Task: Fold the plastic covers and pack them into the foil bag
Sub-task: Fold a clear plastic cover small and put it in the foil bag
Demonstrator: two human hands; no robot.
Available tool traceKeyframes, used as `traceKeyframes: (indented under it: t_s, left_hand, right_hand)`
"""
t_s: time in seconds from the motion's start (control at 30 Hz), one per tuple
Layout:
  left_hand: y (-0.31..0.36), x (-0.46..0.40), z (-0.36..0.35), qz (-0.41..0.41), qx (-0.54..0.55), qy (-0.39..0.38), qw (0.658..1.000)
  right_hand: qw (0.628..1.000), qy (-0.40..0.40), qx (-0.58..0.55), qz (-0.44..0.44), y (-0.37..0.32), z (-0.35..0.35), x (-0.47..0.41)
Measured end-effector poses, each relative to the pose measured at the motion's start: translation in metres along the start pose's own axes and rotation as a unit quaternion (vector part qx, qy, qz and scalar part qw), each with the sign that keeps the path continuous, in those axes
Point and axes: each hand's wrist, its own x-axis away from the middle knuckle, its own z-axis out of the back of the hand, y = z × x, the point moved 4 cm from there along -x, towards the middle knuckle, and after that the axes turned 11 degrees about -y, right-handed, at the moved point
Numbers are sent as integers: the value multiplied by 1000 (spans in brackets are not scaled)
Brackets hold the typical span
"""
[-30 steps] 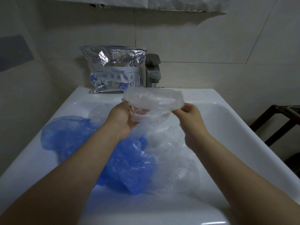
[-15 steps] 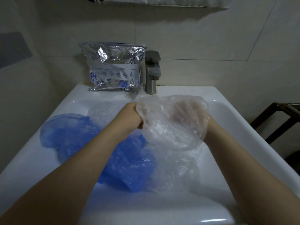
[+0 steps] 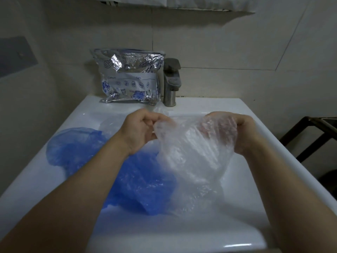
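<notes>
The foil bag (image 3: 129,79) is standing against the wall at the sink's (image 3: 255,128) back rim, just beside the faucet (image 3: 171,81). Blue covers (image 3: 131,176) are filling the basin's left — bare porcelain is showing at right. The left hand (image 3: 141,130) is pinching the clear cover (image 3: 193,154); the right hand (image 3: 235,132) — fingers inside the film — is gripping its other edge.

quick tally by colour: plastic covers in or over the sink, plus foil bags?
Blue covers: 2, one at the left and one under the forearm
Clear covers: 2, one held in both hands and one lying below it
Foil bag: 1
Total: 5
</notes>
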Motion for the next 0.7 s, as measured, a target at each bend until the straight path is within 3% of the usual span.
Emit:
traceKeyframes:
  t_s: [0.1, 0.2, 0.27, 0.57, 0.63, 0.7]
  left_hand:
    - [-2, -4, 4, 40, -67, 62, 995]
    - [-4, -5, 2, 11, -159, 84, 984]
    - [-6, -6, 3, -3, -187, 79, 979]
    - [-6, -7, 1, 8, -218, 57, 974]
    - [-4, -6, 2, 2, -239, 78, 968]
    - [-2, -6, 6, -5, -251, 109, 962]
  right_hand:
    - [995, 24, -77, -64, 9, 5, -2]
    - [988, 110, 20, -109, 12, 9, -3]
    - [983, 117, 94, -101, 13, 5, -6]
    - [968, 139, 171, -117, 8, 6, -6]
    - [942, 133, 285, -114, 3, -1, -7]
    - [878, 99, 456, -106, -2, -6, -9]
